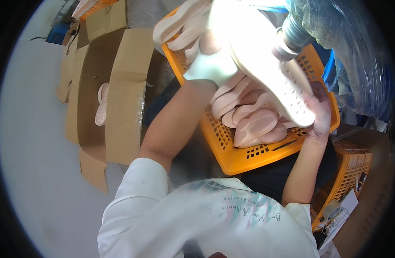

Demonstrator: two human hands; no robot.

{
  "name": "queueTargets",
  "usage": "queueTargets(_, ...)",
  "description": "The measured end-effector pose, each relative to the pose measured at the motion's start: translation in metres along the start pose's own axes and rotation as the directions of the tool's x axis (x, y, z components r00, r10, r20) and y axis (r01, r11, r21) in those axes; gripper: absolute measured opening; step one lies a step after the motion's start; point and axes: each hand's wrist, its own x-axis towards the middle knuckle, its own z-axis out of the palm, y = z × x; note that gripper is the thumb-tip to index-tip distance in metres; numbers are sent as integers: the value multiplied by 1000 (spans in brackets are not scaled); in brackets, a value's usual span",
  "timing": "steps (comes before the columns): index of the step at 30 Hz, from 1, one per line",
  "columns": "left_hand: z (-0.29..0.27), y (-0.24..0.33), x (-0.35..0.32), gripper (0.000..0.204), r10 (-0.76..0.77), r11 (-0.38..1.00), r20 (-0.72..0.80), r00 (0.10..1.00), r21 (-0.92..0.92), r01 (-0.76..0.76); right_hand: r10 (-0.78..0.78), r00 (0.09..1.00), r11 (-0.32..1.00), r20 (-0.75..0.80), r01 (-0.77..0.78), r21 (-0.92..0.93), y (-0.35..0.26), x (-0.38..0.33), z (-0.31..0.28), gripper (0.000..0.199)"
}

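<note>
A long pale shoe sole (288, 81) with rows of small holes lies slantwise above an orange crate (245, 161), its far part washed out by strong light. My right hand (321, 112) is closed round the near end of it, thumb on the holed face. Over the far part of the crate is my left hand (211, 43), beside the far part of the sole. A white covering (214, 68) shows at its wrist; glare hides its fingers. Several pale pink soles (260, 124) are heaped in the crate beneath.
A grey metal lamp head (292, 36) hangs close over the sole, beside clear plastic wrap (356, 51). At left stands an open cardboard box (126, 94) with a holed sole (101, 107) inside. Another orange crate (346, 172) and a tape roll (332, 209) are at lower right.
</note>
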Motion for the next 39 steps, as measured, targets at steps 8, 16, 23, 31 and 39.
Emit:
queueTargets(8, 26, -16, -3, 36, 30, 998, 116, 993, 60, -37, 212, 936, 941, 282, -118, -317, -16, 44, -34, 70)
queueTargets(16, 42, -18, -6, 66, -52, 996, 99, 994, -72, 59, 133, 975, 831, 177, -12, -556, -26, 59, -75, 69)
queueTargets(23, 22, -20, 3, 73, 78, 936, 197, 977, 322, -139, 181, 969, 815, 169, -52, -577, -20, 56, -77, 65)
queueTargets(31, 30, -32, -12, 64, -72, 993, 24, 997, 100, 69, 170, 969, 949, 180, -111, -296, -26, 29, -43, 60)
queueTargets(39, 36, -39, 7, 59, -119, 993, 19, 993, 30, 118, -100, 995, 621, 6, 67, -781, -63, 21, -53, 16)
